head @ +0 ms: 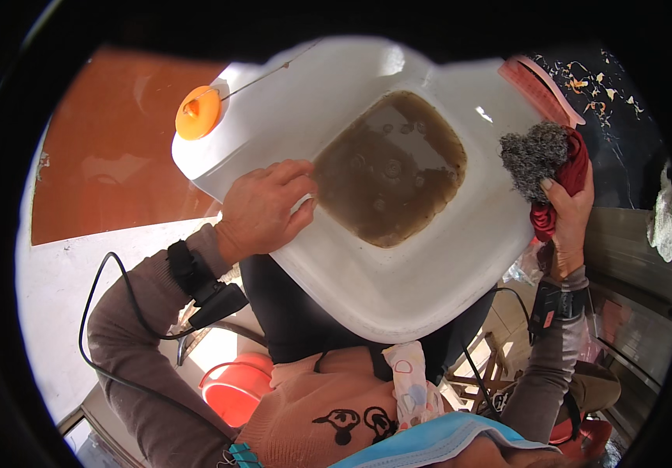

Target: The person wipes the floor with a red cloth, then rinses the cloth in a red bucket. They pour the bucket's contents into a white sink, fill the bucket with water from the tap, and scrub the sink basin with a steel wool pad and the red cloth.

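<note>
A white wash basin (406, 286) spreads out in front of me, with shallow murky brown water (394, 175) at its bottom. Several faint round marks show in the water. My left hand (271, 205) is over the basin's left side, its curled fingertips by the water's edge. A gap shows between thumb and forefinger, and I see nothing held there. At the basin's right rim, my right hand (574, 213) grips a grey steel wool scrubber (535, 155) together with a bunched dark red cloth (573, 161). The thumb presses on the steel wool.
An orange sink stopper (198, 113) on a thin chain sits on the left rim. Beyond the right rim are a pink plastic item (538, 90) and a dark marbled surface (605, 152). A red bucket (236, 392) stands below left. Black cables (105, 292) hang from both wrists.
</note>
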{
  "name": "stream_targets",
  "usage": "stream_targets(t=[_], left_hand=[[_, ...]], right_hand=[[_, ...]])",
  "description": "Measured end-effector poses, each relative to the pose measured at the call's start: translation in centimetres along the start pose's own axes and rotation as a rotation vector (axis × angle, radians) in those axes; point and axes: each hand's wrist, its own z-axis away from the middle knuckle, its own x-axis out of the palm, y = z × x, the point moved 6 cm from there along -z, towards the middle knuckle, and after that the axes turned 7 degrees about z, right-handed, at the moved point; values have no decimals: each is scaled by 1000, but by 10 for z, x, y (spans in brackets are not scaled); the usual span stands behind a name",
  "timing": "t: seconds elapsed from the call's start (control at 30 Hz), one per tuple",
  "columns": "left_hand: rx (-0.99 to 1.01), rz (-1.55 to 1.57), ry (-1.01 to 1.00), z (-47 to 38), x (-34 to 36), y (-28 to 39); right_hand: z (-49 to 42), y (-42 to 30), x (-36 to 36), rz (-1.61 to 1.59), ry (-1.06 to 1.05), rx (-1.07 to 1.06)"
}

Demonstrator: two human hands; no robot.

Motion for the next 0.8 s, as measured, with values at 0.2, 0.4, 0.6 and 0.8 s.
stream_targets(t=[0.2, 0.4, 0.6, 0.8], left_hand=[[6, -3, -5, 0, 0, -1], [-7, -2, -21, 0, 1, -1], [-22, 2, -37, -1, 2, -1], [1, -4, -10, -2, 1, 1]], right_hand=[[-1, 2, -1, -4, 1, -27], [-1, 3, -2, 0, 1, -6], [0, 0, 1, -64, -20, -14], [0, 1, 0, -29, 13, 18]])
